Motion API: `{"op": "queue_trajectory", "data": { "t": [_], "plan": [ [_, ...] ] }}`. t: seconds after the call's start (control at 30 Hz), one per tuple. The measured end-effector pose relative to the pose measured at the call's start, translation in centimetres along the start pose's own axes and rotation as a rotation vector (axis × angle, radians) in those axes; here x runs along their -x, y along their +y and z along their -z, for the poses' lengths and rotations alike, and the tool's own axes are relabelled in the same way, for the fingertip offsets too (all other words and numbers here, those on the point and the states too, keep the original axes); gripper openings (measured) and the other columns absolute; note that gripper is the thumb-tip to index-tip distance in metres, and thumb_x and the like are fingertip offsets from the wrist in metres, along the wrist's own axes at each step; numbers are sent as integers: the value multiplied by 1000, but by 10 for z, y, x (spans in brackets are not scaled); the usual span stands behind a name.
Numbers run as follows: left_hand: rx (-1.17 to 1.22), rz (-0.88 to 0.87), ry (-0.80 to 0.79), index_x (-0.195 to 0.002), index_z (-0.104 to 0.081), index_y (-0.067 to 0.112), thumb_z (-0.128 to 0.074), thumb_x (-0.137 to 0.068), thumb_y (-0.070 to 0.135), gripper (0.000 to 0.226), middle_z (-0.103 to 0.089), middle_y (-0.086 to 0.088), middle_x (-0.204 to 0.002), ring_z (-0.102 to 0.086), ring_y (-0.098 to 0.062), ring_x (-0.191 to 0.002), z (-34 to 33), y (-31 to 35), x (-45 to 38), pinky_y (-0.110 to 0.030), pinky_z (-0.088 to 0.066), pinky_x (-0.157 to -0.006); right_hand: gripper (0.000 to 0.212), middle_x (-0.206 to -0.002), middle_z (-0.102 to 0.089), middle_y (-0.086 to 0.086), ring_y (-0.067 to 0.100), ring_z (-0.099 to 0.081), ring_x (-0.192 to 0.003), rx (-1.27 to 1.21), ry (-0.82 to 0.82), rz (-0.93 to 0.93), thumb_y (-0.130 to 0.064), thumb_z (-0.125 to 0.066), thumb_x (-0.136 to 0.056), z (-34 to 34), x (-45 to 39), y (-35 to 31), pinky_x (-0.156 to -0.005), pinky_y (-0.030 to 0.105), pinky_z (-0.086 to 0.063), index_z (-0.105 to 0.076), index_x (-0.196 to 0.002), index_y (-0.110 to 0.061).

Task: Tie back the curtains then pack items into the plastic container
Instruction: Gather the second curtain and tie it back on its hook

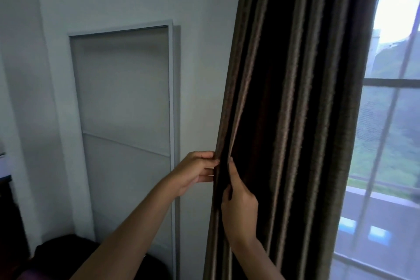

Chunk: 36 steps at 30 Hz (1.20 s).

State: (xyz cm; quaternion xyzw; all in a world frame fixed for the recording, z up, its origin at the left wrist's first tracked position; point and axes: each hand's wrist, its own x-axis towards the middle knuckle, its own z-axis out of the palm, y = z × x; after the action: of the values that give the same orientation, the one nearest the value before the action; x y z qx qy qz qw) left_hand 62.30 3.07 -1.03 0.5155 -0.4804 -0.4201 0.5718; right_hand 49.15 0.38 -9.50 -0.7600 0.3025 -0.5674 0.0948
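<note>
Your left hand [195, 171] pinches the left edge of the dark brown curtain [295, 98], fingers curled onto its folds. Your right hand [238, 202] grips a pleat just beside it, fingertips buried in the cloth. The curtain hangs beside the window [391, 143], its top and bottom cut off.

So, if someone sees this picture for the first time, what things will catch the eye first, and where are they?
First comes the dark brown curtain, hanging in heavy folds down the middle right. At its left edge, low in the picture, the left hand and the right hand both grip the folds. Then the bright window at the far right, and the pale framed panel on the wall at left.
</note>
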Motion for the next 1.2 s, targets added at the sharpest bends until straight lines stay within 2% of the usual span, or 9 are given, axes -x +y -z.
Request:
{"op": "queue_trajectory", "data": {
  "t": [0.2,0.33,0.5,0.63,0.7,0.8,0.9,1.03,1.2],
  "plan": [
    [131,38,-74,-123,-60,11,-39,-99,9,32,-69,-8,-117,-67,-26,-102,-2,7,2,-35,-56,-86,85,-82,-71,2,4,-59,-55,113,-23,17,19,-68,-71,-7,3,2,-49,11,-47,-43,-145,-13],
    [129,38,-64,-121,-61,8,-41,-98,17,32,-69,-12,-115,-68,-24,-99,-5,10,2,-35,-56,-85,83,-99,-73,9,10,-67,-62,168,-40,54,16,-72,-71,-11,6,6,-49,19,-54,-43,-144,-10],
    [-100,-117,-18,-112,-69,10,-65,-90,28,29,-72,-10,-107,-68,-24,-102,-9,6,3,-39,-53,-93,85,-125,-65,14,16,-72,-90,162,-41,118,18,-72,-69,-13,12,7,-64,21,-59,-40,-144,-6],
    [-212,-215,62,-110,-69,6,-68,-88,15,24,-73,-10,-102,-70,-22,-96,-11,3,1,-30,-56,-86,89,-131,-61,15,16,-73,-79,170,-95,102,18,-70,-70,-16,14,7,-59,22,-58,-34,-148,-8],
    [-233,-221,104,-110,-69,7,-68,-87,16,25,-74,-7,-100,-70,-19,-95,-8,1,-2,-28,-57,-83,81,-141,-53,10,17,-72,-81,161,-158,109,5,-66,-79,-14,19,6,-60,27,-59,-32,-150,-14],
    [-194,-180,188,-116,-66,8,-72,-84,22,35,-73,-5,-103,-68,-14,-96,0,-2,-6,-24,-56,-78,39,-122,-67,0,15,-71,-87,107,-134,106,-27,-55,-86,1,20,1,-70,25,-58,-66,-122,-21],
    [-169,-168,191,-111,-68,12,-71,-85,23,29,-74,-3,-100,-69,-14,-94,5,-2,-7,-24,-56,-77,30,-112,-72,1,13,-68,-97,51,102,159,-28,-52,-87,30,-9,-5,-88,13,-45,-77,-97,-15],
    [-129,-132,103,-112,-68,12,-68,-87,21,27,-74,-3,-102,-70,-15,-96,7,1,-8,-28,-56,-84,33,-133,-57,10,23,-52,-122,97,332,201,-15,-58,-89,71,-88,-14,-108,16,-28,-66,-120,-8],
    [-113,-93,65,-116,-66,9,-69,-87,21,32,-74,-6,-105,-70,-20,-100,9,1,-12,-37,-52,-94,61,-153,-33,14,27,-31,-140,194,292,99,-16,-58,-91,90,-159,-10,-113,28,-25,-35,-147,-13]
  ]
}}
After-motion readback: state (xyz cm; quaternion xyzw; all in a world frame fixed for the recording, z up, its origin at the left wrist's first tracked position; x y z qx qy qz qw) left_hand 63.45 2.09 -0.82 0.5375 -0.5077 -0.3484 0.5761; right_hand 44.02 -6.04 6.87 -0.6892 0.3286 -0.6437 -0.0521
